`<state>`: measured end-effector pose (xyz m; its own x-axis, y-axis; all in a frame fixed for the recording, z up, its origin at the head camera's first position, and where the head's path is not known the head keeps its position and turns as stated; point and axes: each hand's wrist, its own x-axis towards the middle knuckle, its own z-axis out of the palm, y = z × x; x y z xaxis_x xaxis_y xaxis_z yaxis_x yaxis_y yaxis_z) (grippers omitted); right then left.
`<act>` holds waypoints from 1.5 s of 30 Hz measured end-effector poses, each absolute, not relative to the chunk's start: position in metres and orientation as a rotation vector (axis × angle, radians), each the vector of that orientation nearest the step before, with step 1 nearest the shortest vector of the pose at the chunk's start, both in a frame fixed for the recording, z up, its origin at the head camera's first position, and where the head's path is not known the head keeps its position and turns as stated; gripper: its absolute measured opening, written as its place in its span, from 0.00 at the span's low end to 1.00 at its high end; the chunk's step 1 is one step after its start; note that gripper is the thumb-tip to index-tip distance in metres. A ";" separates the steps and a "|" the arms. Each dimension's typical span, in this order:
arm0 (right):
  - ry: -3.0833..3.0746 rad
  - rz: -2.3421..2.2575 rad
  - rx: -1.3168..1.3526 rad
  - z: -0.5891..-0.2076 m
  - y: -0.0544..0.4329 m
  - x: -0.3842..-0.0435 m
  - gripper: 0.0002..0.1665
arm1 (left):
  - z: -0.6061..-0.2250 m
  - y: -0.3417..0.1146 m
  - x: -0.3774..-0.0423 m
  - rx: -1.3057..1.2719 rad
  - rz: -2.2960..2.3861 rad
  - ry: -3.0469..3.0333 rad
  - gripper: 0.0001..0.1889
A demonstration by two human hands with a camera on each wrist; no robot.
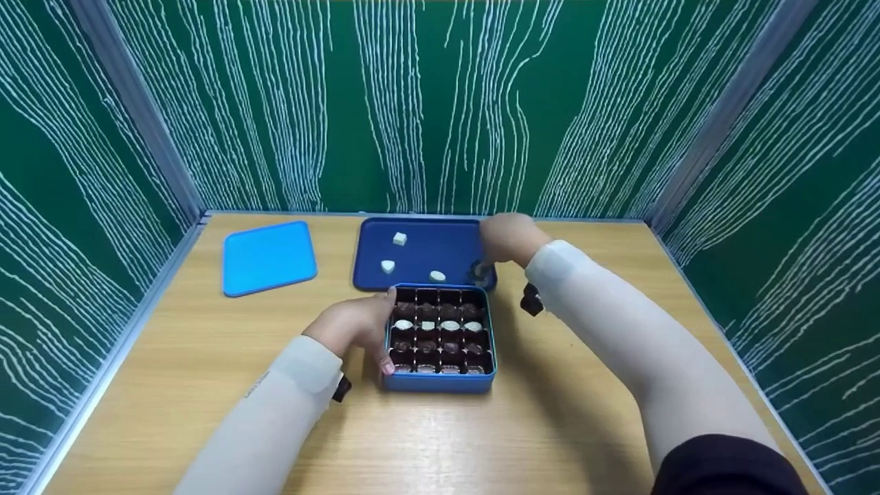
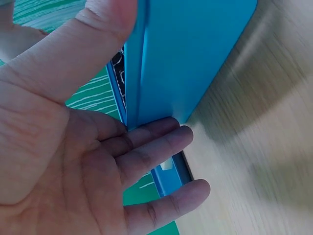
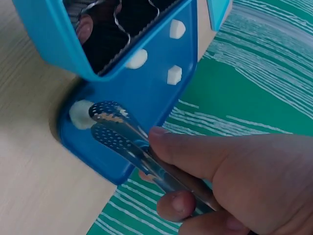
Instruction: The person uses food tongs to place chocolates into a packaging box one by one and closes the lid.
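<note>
A blue tin box (image 1: 440, 383) with a dark divided insert stands mid-table. Brown chocolates sit in several compartments, with a row of white chocolates (image 1: 450, 326) among them. My left hand (image 1: 354, 323) rests against the box's left side, thumb by the near corner, other fingers extended around the far end. At the dark blue tray's (image 1: 443, 237) right end, my right hand (image 1: 511, 237) holds small metal tongs (image 3: 110, 115) with perforated tips. Those tips are at a white chocolate (image 3: 79, 115) in the tray's corner; whether they clasp it I cannot tell.
Three more white pieces lie spread on the dark blue tray, one of them a cube (image 1: 399, 238). To the left is a light blue tray (image 1: 268, 260). Green walls with white streaks (image 1: 440, 103) enclose the wooden table (image 1: 426, 440) at the back and sides.
</note>
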<state>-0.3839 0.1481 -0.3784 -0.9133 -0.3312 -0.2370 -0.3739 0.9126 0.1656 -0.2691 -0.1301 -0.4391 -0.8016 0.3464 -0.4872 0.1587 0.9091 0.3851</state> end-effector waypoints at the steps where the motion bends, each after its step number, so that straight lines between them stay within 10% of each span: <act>1: 2.866 0.296 -0.546 -0.380 0.146 -0.384 0.29 | -0.439 -0.129 -0.269 0.360 0.436 2.499 0.87; 23: 2.695 -0.216 -0.542 -0.408 0.218 -0.406 0.23 | -0.436 -0.131 -0.270 0.338 0.449 2.492 0.87; 39: 3.185 0.513 -0.799 -0.440 0.187 -0.372 0.14 | -0.440 -0.129 -0.272 0.335 0.458 2.488 0.87; 45: 3.032 0.093 -0.563 -0.424 0.199 -0.369 0.27 | -0.439 -0.130 -0.273 0.325 0.466 2.477 0.87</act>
<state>-0.3690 0.1989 -0.4236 -0.9318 -0.3570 -0.0663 -0.3603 0.9316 0.0486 -0.2727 -0.1299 -0.4390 -0.7956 0.3308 -0.5075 0.1236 0.9088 0.3985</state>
